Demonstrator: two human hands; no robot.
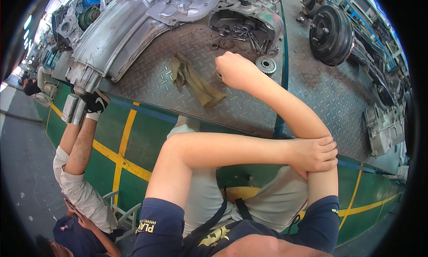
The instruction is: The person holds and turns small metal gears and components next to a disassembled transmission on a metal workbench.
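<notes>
My left hand (314,154) is wrapped around my own right arm at the elbow, its forearm lying across in front of me. My right hand (234,69) is closed in a fist low over the metal-plate table (240,109). The edge of a small gear (218,76) peeks out at its left side; whatever the fingers may hold is hidden. A toothed gear ring (266,65) lies just right of the fist. To the left, a crumpled olive cloth (194,80) rests on the plate. Beyond the fist, several bolts (255,40) lie inside an open metal housing (272,22).
A large grey gearbox casing (116,43) fills the table's far left. On the right stand a black brake drum (330,36) with an axle and another metal casing (385,127). At left, a person in beige trousers (87,194) sits with a black shoe (96,101) by the table edge.
</notes>
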